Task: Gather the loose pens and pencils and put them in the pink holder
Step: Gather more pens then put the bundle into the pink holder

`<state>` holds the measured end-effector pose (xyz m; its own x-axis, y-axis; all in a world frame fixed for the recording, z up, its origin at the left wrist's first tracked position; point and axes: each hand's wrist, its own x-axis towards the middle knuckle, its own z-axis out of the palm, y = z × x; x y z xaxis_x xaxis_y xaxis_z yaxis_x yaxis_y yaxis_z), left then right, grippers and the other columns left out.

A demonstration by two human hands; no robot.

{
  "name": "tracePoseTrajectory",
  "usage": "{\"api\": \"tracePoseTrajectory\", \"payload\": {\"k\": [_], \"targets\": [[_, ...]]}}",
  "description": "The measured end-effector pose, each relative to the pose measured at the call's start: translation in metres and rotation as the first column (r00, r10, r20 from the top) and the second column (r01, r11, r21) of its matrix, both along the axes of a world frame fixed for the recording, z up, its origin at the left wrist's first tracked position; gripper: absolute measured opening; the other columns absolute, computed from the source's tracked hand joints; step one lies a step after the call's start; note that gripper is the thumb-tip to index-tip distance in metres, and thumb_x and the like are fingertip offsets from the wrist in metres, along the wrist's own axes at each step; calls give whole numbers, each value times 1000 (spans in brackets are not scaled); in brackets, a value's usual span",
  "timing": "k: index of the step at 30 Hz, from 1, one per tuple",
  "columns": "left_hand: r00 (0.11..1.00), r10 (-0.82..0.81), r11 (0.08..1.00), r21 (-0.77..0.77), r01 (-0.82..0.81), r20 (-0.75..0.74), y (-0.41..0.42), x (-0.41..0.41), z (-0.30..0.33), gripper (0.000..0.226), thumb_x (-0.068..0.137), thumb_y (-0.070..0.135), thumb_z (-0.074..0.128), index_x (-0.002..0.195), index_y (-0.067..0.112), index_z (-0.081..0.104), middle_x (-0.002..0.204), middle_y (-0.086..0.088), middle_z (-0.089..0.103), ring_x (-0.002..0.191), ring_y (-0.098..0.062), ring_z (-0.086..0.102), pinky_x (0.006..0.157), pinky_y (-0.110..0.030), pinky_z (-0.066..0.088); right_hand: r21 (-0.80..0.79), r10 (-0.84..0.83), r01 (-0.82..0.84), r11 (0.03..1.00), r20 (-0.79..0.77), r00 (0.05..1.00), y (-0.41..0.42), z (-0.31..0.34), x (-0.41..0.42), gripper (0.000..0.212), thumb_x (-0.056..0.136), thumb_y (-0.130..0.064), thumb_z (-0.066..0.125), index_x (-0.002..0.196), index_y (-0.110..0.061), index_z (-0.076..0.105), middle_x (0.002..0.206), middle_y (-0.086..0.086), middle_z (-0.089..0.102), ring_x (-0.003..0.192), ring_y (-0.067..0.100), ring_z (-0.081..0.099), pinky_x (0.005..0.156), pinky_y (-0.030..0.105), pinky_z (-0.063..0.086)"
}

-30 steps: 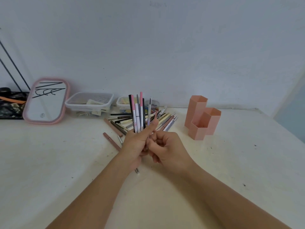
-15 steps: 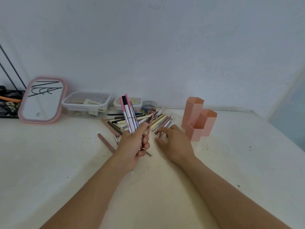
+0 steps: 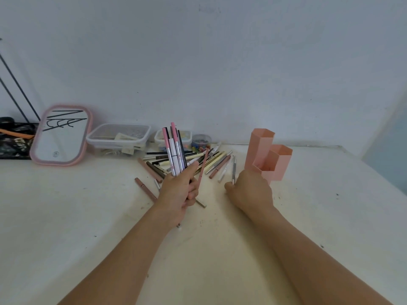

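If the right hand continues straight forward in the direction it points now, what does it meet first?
Probably the pink holder: the right hand, pinching a thin grey pen, sits just in front of its lower compartment. Depth is uncertain, so the gap is unclear.

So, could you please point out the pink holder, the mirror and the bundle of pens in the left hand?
pink holder [image 3: 275, 167]: head view, front compartment's wall.
mirror [image 3: 62, 137]: head view, glass centre.
bundle of pens [image 3: 175, 150]: head view, mid-shafts above the fist.

Upright pen bunch [image 3: 175, 150] beside pink holder [image 3: 269, 154]
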<state>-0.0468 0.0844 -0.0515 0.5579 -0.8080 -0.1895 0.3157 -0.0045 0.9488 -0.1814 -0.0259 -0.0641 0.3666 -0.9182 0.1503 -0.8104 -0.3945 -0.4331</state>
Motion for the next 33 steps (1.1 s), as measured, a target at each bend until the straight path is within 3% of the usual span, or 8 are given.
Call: {"api": "tracePoseTrajectory", "payload": {"k": [5, 11, 17, 19, 21, 25, 29, 33], "targets": [[1000, 1, 1000, -7, -1, -5, -1, 1, 0, 38, 93, 40, 69, 72, 18, 45, 55, 0, 33, 44, -11, 28, 33, -20, 20, 5, 36, -37, 999, 58, 998, 2, 10, -6, 18, 89, -20, 60, 76, -11, 51, 96, 9, 56, 69, 26, 59, 58, 33, 48], [1000, -11, 1000, -3, 11, -8, 2, -3, 2, 38, 91, 42, 69, 72, 17, 48, 55, 0, 35, 43, -10, 30, 33, -19, 22, 30, 54, -53, 998, -43, 998, -1, 12, -9, 32, 94, -33, 62, 70, -16, 48, 83, 4, 56, 64, 15, 55, 51, 26, 38], [1000, 15, 1000, 20, -15, 6, 4, -6, 4, 39, 91, 42, 71, 68, 15, 52, 55, -1, 51, 45, -10, 44, 35, -19, 27, 163, 86, -76, 984, -55, 995, -9, 15, -10, 24, 93, -23, 64, 76, -11, 53, 75, 2, 49, 60, 11, 48, 50, 23, 33], [1000, 17, 1000, 20, -17, 8, 3, -6, 4, 39, 90, 42, 72, 67, 15, 55, 57, -1, 55, 47, -10, 47, 37, -19, 28, 145, 108, -117, 983, 71, 992, -6, 12, -12, 33, 92, -20, 64, 64, -12, 47, 63, 1, 43, 51, 11, 40, 47, 21, 30], [1000, -3, 1000, 4, 3, 11, 4, -8, 5, 40, 89, 42, 72, 62, 19, 54, 53, 1, 47, 45, -9, 41, 36, -18, 25, 44, 173, -197, 979, 322, 931, 3, 11, -14, 41, 91, -16, 64, 55, -13, 46, 52, -2, 40, 43, 7, 32, 44, 16, 28], [999, -41, 998, -53, 42, 33, 5, -10, 7, 37, 77, 49, 78, 62, 20, 59, 49, 6, 33, 43, -8, 27, 35, -18, 18, 11, 331, -462, 887, 683, 652, 39, 18, -5, 29, 97, -19, 65, 68, -14, 61, 50, -12, 49, 45, 3, 39, 49, 23, 36], [1000, 26, 995, -97, -24, 16, 5, -11, 9, 54, 46, 48, 88, 81, 14, 65, 55, 1, 51, 41, -9, 42, 36, -16, 28, 21, 372, -589, 808, 757, 538, 67, 12, 10, 31, 98, -11, 61, 67, -12, 56, 49, -9, 48, 43, 6, 37, 47, 24, 33], [998, -21, 997, -76, 25, 52, 9, -10, 12, 32, 61, 25, 87, 83, 9, 71, 56, -1, 66, 46, -11, 61, 38, -17, 41, -7, 454, -583, 812, 635, 625, 60, 6, 14, 21, 92, -10, 58, 71, -11, 59, 55, -5, 52, 51, 8, 42, 52, 27, 36]]}}
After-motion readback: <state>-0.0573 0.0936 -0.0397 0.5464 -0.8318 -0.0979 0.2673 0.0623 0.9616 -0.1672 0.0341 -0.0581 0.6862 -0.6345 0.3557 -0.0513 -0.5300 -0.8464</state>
